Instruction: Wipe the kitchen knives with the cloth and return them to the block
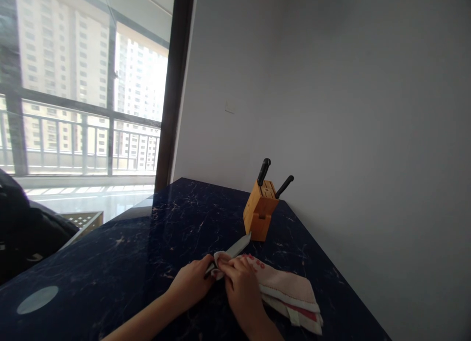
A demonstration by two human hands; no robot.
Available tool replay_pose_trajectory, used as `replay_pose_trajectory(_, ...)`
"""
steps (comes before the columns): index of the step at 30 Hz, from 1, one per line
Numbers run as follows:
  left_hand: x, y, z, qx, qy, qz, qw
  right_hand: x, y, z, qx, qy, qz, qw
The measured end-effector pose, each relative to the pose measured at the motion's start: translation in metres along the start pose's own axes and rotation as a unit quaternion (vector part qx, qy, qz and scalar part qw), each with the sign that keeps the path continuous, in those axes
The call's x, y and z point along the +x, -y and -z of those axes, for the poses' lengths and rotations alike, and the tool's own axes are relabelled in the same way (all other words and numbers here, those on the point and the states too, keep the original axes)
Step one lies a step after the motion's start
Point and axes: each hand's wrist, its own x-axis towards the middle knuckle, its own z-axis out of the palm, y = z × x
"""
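Over tabletop, gripping knife in left hand, pinching cloth around it with right hand; apparently wiping, probably tipward next.

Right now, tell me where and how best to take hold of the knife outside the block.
Probably by its near end, at the left hand, coming from the near left: the pointed blade runs past the cloth toward the knife block.
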Motion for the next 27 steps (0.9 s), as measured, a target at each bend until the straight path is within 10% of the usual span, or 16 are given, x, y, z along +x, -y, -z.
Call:
replay_pose_trajectory(12, 0.000, -0.001, 0.003, 0.000, 0.004, -0.010, 1.000, 0.003, -0.010, -0.001, -0.156, -0.016, -0.044, 0.987)
replay_pose_trajectory(27, -0.001, -0.002, 0.004, -0.014, 0.011, 0.010, 1.000, 0.001, -0.010, 0.000, -0.051, 0.000, -0.020, 0.999)
